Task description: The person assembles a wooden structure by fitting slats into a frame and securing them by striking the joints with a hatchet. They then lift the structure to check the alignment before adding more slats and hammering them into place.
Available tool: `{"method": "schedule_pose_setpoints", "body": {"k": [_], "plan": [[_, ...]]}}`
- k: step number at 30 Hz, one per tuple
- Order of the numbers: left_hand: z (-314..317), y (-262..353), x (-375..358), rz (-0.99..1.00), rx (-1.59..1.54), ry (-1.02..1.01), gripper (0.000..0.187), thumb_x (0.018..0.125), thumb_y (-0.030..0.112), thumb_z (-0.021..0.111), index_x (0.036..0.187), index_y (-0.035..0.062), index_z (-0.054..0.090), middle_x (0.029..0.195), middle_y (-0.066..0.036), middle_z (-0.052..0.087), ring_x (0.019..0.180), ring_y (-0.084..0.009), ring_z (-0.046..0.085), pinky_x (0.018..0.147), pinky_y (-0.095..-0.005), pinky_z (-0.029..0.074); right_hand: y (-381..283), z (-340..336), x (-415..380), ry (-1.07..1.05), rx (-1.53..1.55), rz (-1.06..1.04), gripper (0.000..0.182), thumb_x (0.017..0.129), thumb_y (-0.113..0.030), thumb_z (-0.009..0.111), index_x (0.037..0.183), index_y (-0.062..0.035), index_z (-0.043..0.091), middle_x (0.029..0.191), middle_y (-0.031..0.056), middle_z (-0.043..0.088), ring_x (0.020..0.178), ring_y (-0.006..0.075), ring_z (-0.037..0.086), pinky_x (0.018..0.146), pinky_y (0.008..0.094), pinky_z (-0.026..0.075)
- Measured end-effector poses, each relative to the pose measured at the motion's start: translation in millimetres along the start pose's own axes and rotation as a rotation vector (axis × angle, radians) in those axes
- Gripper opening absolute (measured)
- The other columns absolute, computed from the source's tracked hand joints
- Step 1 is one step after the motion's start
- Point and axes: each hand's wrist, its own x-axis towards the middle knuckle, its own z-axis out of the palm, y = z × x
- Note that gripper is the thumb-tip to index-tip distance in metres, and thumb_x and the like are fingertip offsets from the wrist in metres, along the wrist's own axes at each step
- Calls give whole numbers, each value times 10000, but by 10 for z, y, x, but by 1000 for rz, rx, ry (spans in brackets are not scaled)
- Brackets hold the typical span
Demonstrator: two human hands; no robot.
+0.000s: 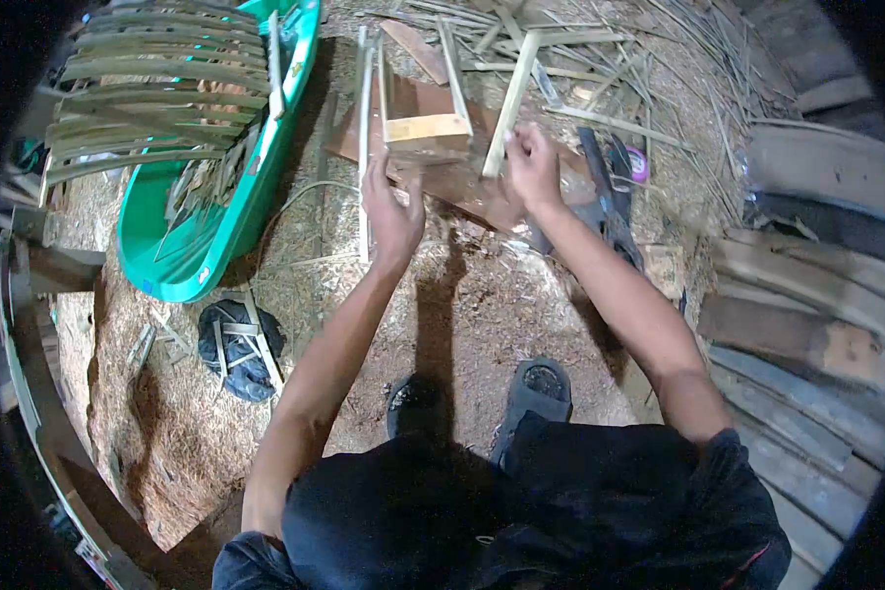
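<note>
A small wooden frame (428,128) of thin slats with a pale crosspiece stands on a brown board (482,202) in front of me. My left hand (393,214) is at its near left side, fingers apart and slightly blurred, close to a long thin strip (365,118). My right hand (534,169) is right of the frame with its fingers pinched together. Beside those fingertips, a pale wooden slat (512,106) slants upward. Whatever the pinch holds is too small or hidden to make out.
At left lies a green plastic tub (152,258) with a curved slatted rack (157,88) over it. A black bag (238,349) with sticks is nearby. Right of my hand are a dark-handled tool (595,162) and a purple roll (638,164). Planks (796,334) line the right side.
</note>
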Motion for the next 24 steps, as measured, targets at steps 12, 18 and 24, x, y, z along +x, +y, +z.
{"method": "schedule_pose_setpoints", "body": {"k": [12,18,24], "plan": [[605,452,-107,490,-171,-712,337,851,93,632,1185,52,624,1205,-164,614,1106,-357,597,922,-426,496,29,-489,-503,-64,-557,152,189,845,-166,663,965,-31,720,865,178,702,824,334,682,753,417,527],[736,1044,163,491,-260,-875,251,863,164,609,1073,37,661,1072,-180,659,976,-386,635,853,-443,511,32,-1307,-804,73,-502,-17,131,861,-128,610,916,-23,666,930,190,661,913,371,624,811,451,486],[1404,2183,-64,772,-422,-1028,270,862,157,602,1094,29,655,1046,-189,663,987,-378,628,870,-443,502,163,-2446,-1205,268,-716,99,147,849,-104,605,941,-6,667,920,201,653,914,384,617,811,462,486]]}}
